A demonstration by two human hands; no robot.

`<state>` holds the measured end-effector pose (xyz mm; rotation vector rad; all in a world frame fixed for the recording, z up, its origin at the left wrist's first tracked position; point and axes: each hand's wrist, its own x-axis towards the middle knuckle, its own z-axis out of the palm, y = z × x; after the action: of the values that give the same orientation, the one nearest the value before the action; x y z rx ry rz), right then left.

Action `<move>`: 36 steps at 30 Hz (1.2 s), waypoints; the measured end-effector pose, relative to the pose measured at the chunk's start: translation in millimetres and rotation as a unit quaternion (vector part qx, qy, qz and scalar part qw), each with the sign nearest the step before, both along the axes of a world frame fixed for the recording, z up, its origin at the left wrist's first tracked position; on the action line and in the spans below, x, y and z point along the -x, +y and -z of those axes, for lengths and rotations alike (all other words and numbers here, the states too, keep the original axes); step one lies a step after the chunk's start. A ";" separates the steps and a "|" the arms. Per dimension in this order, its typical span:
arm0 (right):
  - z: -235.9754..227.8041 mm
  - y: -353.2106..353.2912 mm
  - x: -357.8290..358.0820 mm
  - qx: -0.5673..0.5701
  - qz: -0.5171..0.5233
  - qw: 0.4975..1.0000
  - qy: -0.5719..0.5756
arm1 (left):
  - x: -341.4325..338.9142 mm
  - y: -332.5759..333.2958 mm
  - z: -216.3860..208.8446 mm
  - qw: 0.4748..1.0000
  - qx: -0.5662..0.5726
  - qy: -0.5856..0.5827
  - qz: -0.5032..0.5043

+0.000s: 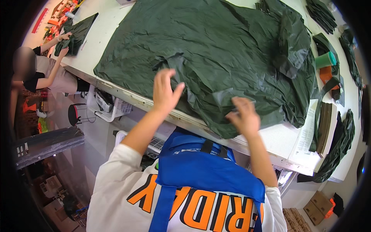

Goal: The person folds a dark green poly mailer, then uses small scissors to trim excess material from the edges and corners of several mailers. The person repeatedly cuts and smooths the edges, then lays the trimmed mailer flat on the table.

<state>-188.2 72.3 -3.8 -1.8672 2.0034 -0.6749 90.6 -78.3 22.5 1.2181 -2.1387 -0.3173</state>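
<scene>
A large dark green, shiny, thin-coated sheet that looks like a rainwear garment (208,42) lies spread and wrinkled over the white table in front of me. My left hand (165,92) is over its near edge, fingers spread, with nothing in them. Beside a small raised black fold (172,61) are that hand's fingertips. My right hand (245,118) rests at the near right part, thumb and fingers apart, slightly blurred, touching or just above the crumpled cloth. A bunched part (291,50) of the same material rises at the right.
Right on the table (288,143) are a green tape roll or spool (325,60), a brown cardboard stack (327,125) and dark green strips (342,150). Far left, another person (50,73) handles dark green cloth (79,33). White baskets (123,108) and a stool (72,115) stand below the table edge.
</scene>
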 end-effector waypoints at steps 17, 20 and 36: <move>26.4 -1.8 -61.8 -0.048 -0.003 0.984 0.174 | -93.9 -183.5 5.3 0.917 -0.370 -0.064 0.137; 26.9 -4.5 -62.8 -0.057 -0.013 0.981 0.187 | -30.0 -178.8 -22.4 0.867 -0.254 -0.378 0.200; 12.6 -34.0 -72.0 -0.157 0.239 0.956 0.059 | -152.2 -146.7 22.4 0.798 -0.507 0.324 0.030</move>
<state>-116.2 38.3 -16.4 -1.2764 2.4987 -0.3287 242.8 -225.0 0.1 1.2604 -1.3344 -1.7933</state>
